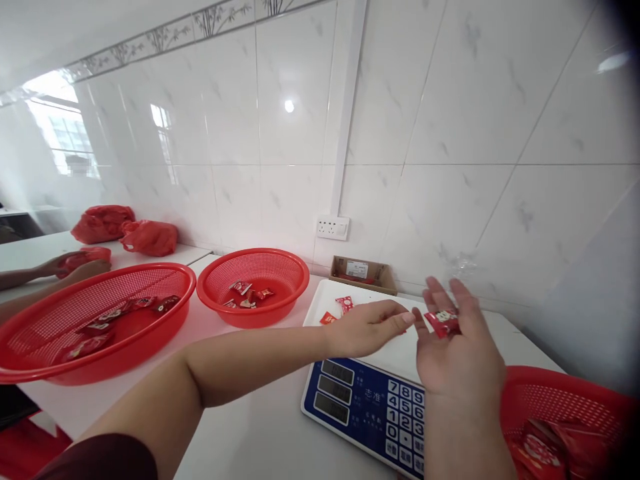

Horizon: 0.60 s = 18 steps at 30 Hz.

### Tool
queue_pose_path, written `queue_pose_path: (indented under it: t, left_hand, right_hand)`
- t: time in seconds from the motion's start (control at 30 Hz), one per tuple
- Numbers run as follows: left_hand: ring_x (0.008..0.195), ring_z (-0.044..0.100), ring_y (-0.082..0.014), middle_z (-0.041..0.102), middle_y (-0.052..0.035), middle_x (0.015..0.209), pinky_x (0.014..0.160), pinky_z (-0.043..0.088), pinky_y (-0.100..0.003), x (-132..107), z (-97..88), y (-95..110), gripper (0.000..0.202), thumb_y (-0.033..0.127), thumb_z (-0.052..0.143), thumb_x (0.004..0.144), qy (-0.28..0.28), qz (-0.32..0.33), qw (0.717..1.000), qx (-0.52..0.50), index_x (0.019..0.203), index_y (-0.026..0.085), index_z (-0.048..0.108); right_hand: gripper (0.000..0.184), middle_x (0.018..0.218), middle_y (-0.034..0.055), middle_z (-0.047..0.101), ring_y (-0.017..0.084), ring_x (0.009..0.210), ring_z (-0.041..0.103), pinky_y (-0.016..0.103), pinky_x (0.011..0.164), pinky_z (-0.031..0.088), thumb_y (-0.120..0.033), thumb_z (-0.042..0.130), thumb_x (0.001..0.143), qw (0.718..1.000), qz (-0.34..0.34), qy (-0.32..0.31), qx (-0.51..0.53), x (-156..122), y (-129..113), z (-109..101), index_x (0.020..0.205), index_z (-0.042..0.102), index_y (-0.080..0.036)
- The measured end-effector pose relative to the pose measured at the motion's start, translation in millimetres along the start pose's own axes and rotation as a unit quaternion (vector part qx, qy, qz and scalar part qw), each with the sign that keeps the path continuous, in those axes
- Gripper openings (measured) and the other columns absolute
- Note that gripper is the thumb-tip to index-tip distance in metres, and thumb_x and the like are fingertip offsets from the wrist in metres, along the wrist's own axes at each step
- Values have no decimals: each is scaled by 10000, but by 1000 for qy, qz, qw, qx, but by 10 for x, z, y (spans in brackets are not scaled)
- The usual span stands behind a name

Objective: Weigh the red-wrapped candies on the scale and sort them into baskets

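Note:
My right hand is palm up over the scale, a small red wrapped candy lying on it near the curled fingers. From the left, my left hand reaches across the scale, its thumb pressed against the fingers and its tip close to my right fingers. A trace of red shows below that thumb, but what it is stays hidden. The digital scale has a white pan, a blue keypad and displays. On its pan lie a pink-red wrapped candy and an orange-red one, partly behind my left hand.
Red plastic baskets with wrapped pieces stand at left, centre and right. Behind the scale, a cardboard box sits by the tiled wall. At far left, another person's hands hold red plastic near red bags.

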<state>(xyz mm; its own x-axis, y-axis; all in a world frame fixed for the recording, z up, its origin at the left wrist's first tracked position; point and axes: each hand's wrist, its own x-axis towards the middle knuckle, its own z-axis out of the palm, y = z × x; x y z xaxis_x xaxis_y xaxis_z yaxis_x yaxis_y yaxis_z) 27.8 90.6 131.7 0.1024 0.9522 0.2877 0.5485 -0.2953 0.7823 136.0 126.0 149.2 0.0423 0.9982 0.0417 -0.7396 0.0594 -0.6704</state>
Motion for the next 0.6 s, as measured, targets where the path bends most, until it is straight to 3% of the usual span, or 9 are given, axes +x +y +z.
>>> queue_pose_path:
  t: [0.13, 0.27, 0.37, 0.47, 0.53, 0.6]
  left_hand:
    - [811, 539, -129, 581, -8, 841, 777, 443, -280, -52, 56, 122, 427, 573, 421, 882, 33, 8, 990, -135, 890, 170, 561]
    - [654, 474, -96, 489, 26, 681, 653, 423, -254, -74, -32, 181, 329, 454, 467, 886, 53, 36, 977, -204, 717, 172, 483]
    - [597, 467, -89, 490, 30, 649, 597, 416, -252, -106, -114, 208, 320, 439, 497, 865, 72, 21, 976, -205, 681, 182, 447]
    - [593, 506, -96, 525, 21, 635, 596, 430, -258, -130, -170, 210, 359, 490, 478, 868, 68, 13, 979, -192, 683, 183, 448]
    - [613, 535, -103, 544, 12, 640, 619, 446, -267, -133, -193, 203, 397, 531, 435, 880, 44, 18, 981, -190, 700, 179, 466]
    - [620, 539, -103, 547, 10, 648, 631, 453, -268, -128, -212, 202, 432, 568, 407, 880, 27, 13, 982, -185, 715, 176, 483]
  right_hand:
    - [399, 1122, 65, 691, 178, 1186, 540, 376, 1035, 350, -527, 458, 901, 986, 14, -150, -67, -93, 161, 6, 1047, 655, -213]
    - [568, 1244, 73, 625, 193, 1214, 503, 350, 1016, 366, -665, 416, 856, 964, -17, -214, -156, -133, 231, -30, 1134, 629, -218]
    - [593, 956, 58, 694, 210, 900, 615, 334, 765, 478, -721, 412, 811, 938, -46, -216, -267, -75, 218, -96, 947, 663, -201]
    - [565, 509, -16, 526, 152, 519, 470, 280, 497, 373, -721, 475, 772, 896, -94, -205, -382, -2, 194, -166, 562, 534, -200]
    - [572, 433, -40, 419, 129, 460, 384, 270, 453, 310, -699, 494, 774, 886, -97, -218, -398, 12, 178, -185, 479, 415, -216]
    - [562, 439, -41, 408, 127, 465, 375, 265, 448, 298, -681, 488, 786, 882, -117, -217, -402, -8, 160, -174, 481, 390, -220]
